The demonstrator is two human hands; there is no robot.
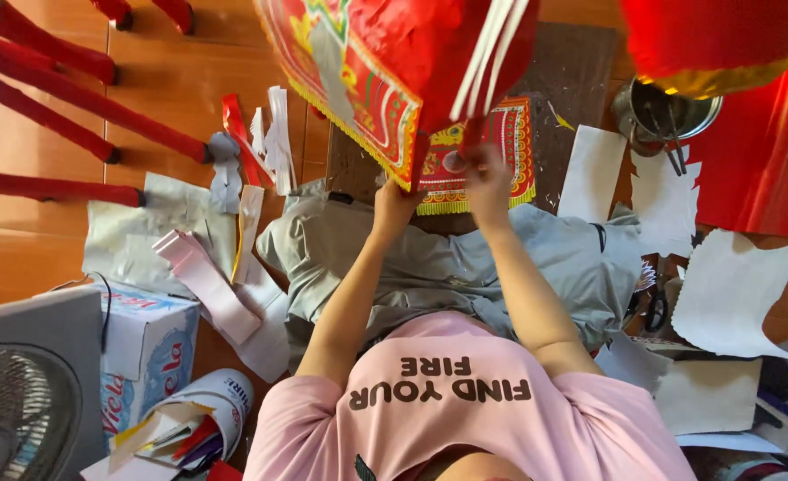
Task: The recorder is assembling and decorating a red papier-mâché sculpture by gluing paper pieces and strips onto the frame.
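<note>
Holding a red paper lantern (394,62) raised above the lap, both hands gripped its lower edge: left hand (397,200) pinched the gold-fringed rim, right hand (487,178) closed near the white strips (492,53). A patterned red sheet (501,151) lay on the floor beyond; scissors (657,312) rested right of the knee.

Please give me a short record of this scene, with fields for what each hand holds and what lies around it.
Left hand: grips the lower edge of the red lantern
Right hand: pinches the lantern's bottom, near white strips
Below hands: red patterned sheet with gold fringe
Floor, one side: cut white paper, metal pot
Floor, other side: fan, carton
</note>
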